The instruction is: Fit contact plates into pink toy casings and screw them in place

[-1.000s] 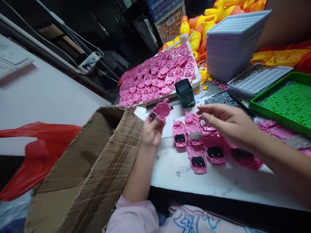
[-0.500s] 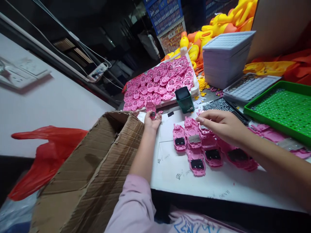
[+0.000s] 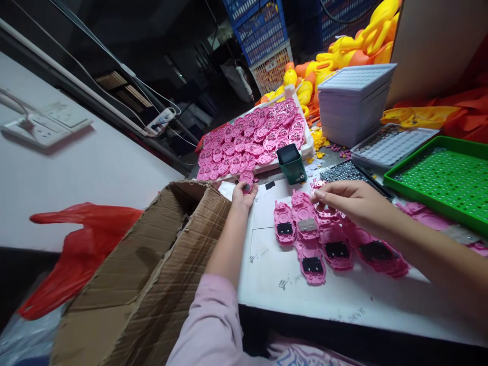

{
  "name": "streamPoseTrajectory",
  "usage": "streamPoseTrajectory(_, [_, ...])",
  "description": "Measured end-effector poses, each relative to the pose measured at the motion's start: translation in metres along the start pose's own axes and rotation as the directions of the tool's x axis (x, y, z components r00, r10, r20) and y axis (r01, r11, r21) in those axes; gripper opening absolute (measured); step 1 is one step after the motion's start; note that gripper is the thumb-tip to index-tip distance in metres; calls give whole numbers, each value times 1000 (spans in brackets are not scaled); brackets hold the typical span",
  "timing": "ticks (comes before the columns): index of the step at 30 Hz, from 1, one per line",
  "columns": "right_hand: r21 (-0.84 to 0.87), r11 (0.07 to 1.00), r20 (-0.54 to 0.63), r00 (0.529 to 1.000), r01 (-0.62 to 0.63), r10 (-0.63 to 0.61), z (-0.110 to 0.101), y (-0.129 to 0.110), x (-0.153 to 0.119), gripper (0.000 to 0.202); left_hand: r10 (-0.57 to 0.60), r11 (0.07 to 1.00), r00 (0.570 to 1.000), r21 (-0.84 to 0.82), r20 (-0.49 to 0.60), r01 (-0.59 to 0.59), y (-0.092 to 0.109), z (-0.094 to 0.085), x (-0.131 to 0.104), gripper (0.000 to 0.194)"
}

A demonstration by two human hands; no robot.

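Note:
My left hand [image 3: 244, 195] holds a small pink casing [image 3: 246, 178] with a dark patch, near the front edge of a tray [image 3: 307, 145] of pink pieces. My right hand [image 3: 335, 195] is pinched at a pink part [image 3: 317, 185] above the group of pink casings; whether it grips that part is too small to tell. Several pink casings with black plates, such as one casing [image 3: 311, 264], lie on the white table top [image 3: 267, 274]. Another casing [image 3: 306, 224] bears a grey plate.
A dark green cup [image 3: 292, 165] stands beyond the casings. To the right are a black tray [image 3: 368, 178] of small metal parts, a green tray [image 3: 438, 188] and stacked pale trays [image 3: 353, 107]. A cardboard box [image 3: 152, 284] stands left.
The view has shifted slightly. My left hand has tilted the pink casing, which now looks closer to the tray's front edge. My right hand stays over the casings.

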State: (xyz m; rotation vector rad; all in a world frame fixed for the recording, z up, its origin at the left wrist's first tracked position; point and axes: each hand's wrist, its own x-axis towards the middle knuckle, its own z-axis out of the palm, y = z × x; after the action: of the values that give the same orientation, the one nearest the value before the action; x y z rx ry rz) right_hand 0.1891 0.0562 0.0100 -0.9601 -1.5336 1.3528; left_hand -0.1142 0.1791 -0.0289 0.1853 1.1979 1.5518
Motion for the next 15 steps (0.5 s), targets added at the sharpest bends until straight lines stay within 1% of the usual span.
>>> streamPoseTrajectory(2, [46,999,24,999,-22,21,1,0,0,35,18,1000,999,-10,35,-18,-2,2,-11,35])
streamPoseTrajectory(4, [78,996,32,999,-36,33,3,-2,0,34,19,1000,994,-17,105,-17,-7,2,-31,30])
streamPoseTrajectory(6, [77,997,11,1000,-20,19,5,-4,-1,32,-2,1000,978,-14,209,5,-13,0,-60,17])
streamPoseTrajectory(9, [-34,998,-55,997,55,-57,10,-7,-4,32,-50,999,932,18,359,47,-25,-6,-110,12])
streamPoseTrajectory(10, [-96,991,-66,993,92,-98,13,-8,-5,33,-67,998,906,40,417,55,-29,-9,-124,15])
streamPoseTrajectory(11, [-159,978,-62,988,133,-144,16,-8,-7,33,-74,995,843,98,533,25,-33,-12,-136,24])
streamPoseTrajectory(12, [-209,961,-45,980,180,-194,19,-8,-8,33,-88,988,783,153,616,-10,-36,-15,-145,34])
streamPoseTrajectory(14, [-258,928,-13,960,267,-280,25,-8,-11,30,-132,971,702,234,700,-51,-43,-20,-156,52])
streamPoseTrajectory(15, [-263,920,-2,954,290,-301,27,-8,-12,27,-159,962,669,267,726,-60,-45,-22,-158,57])
